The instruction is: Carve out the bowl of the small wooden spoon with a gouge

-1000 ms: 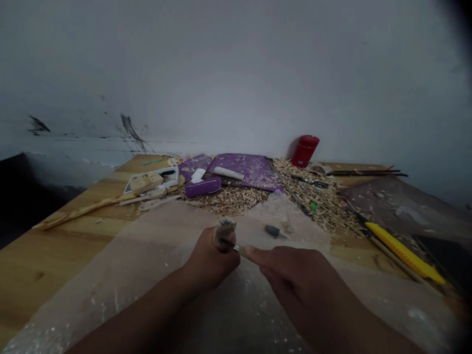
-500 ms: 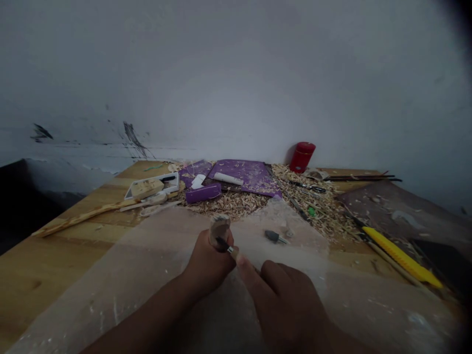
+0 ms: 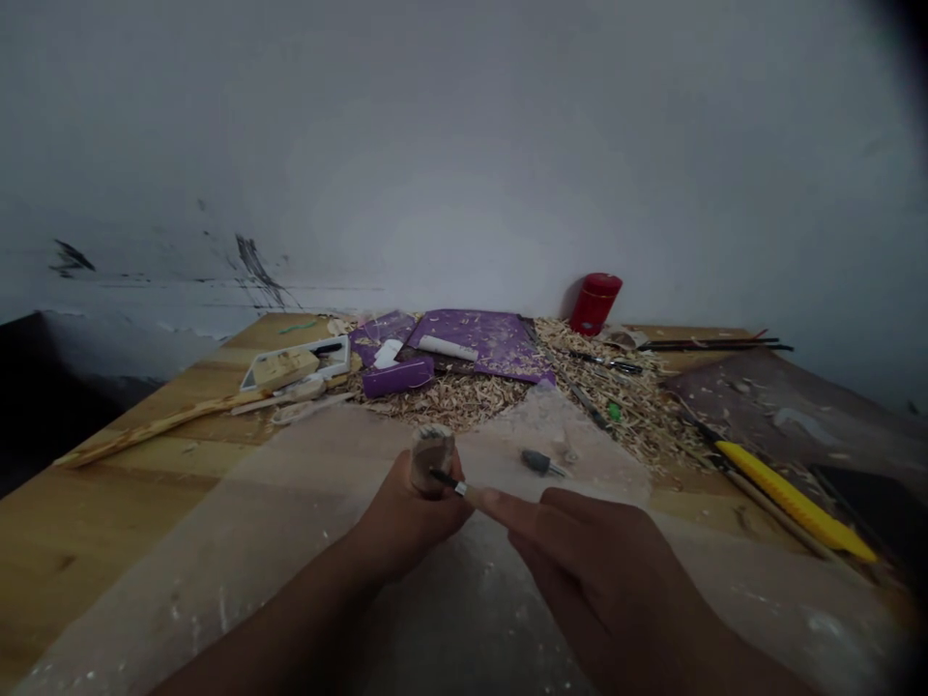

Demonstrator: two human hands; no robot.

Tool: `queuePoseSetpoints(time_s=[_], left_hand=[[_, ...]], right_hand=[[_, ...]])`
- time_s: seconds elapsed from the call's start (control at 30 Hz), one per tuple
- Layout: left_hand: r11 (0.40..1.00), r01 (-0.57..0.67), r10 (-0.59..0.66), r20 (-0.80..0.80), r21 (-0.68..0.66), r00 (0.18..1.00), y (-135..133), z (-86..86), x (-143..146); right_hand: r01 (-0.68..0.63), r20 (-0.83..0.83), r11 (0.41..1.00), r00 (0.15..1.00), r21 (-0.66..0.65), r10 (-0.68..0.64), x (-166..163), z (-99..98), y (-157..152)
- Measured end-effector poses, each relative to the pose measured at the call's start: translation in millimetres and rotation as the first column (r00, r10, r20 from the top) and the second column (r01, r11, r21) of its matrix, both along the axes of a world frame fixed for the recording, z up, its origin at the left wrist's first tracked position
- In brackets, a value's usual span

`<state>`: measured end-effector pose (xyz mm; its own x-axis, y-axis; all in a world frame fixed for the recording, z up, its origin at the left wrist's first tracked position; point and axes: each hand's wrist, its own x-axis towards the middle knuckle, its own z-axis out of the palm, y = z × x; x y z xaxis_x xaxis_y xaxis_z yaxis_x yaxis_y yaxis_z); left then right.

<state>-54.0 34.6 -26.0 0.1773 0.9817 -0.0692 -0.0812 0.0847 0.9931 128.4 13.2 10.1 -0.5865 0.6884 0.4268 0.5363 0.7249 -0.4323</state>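
Note:
My left hand (image 3: 410,527) is closed around a small pale wooden piece (image 3: 433,447) held upright, with a darker brown patch on the side facing me. In my right hand (image 3: 587,551) is a thin paintbrush (image 3: 464,490) with a dark tip, a silvery ferrule and a light handle. The brush tip rests at the wood's lower brown area, and my index finger lies along the handle. My fingers hide the lower part of the wood and the rear of the handle.
A translucent sheet (image 3: 290,541) covers the wooden table. A grey tool bit (image 3: 537,462) lies beyond my right hand, a yellow cutter (image 3: 794,498) to the right. Wood shavings (image 3: 471,398), a purple pouch (image 3: 398,377), a white tray (image 3: 346,358) and a red canister (image 3: 595,304) are farther back.
My right hand has shifted right, its index finger now straighter along the brush. The brush lies flatter, its tip slightly right on the wood. My left hand keeps its grip.

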Motion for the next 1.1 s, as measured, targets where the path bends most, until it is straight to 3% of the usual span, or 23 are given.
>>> queuePoseSetpoints(time_s=[0.23,0.4,0.67,0.93,1.1], left_hand=[[0.996,0.078,-0.072,-0.133,0.039,0.989,0,1.1,-2],[0.99,0.138,-0.125,-0.229,0.042,0.965,-1,-0.5,-3],[0.992,0.13,-0.122,-0.287,0.009,0.95,-1,7.0,0],[0.99,-0.14,0.141,-0.232,0.02,0.962,-3,4.3,7],[0.983,-0.181,0.182,-0.214,0.023,0.96,-3,3.8,11]], right_hand=[[0.004,0.187,0.998,0.982,0.07,-0.017,4,8.5,-2],[0.001,0.18,0.998,0.984,0.065,-0.013,8,13.7,-4],[0.009,0.19,0.992,0.981,0.127,-0.033,8,13.4,-6],[0.013,0.095,0.978,0.995,0.208,-0.034,-2,7.1,-6],[0.017,0.048,0.975,0.998,0.22,-0.028,-6,0.0,-5]])
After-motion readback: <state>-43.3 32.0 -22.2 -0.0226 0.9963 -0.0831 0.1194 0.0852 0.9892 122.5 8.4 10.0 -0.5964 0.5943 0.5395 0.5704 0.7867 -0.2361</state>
